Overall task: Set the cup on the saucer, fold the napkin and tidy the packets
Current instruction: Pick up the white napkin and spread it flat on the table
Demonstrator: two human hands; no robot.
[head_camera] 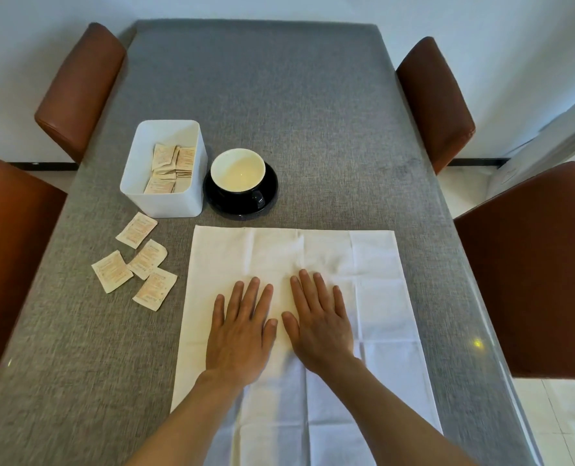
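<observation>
A white napkin (pixel 373 264) lies spread flat on the grey table, creased into squares. My left hand (pixel 242 334) and my right hand (pixel 319 324) press on its middle side by side, fingers straight, palms down. Beyond the napkin a dark cup (pixel 238 171) with a cream inside stands on a black saucer (pixel 272 191), handle toward me. Several loose packets (pixel 134 260) lie scattered on the table left of the napkin. More packets (pixel 173 169) sit inside a white box (pixel 165 200) left of the saucer.
The grey cloth-covered table (pixel 279 95) runs away from me. Brown chairs stand at its sides: two on the left (pixel 77 89) (pixel 7 260) and two on the right (pixel 437 102) (pixel 535 274). White walls and a pale tiled floor surround it.
</observation>
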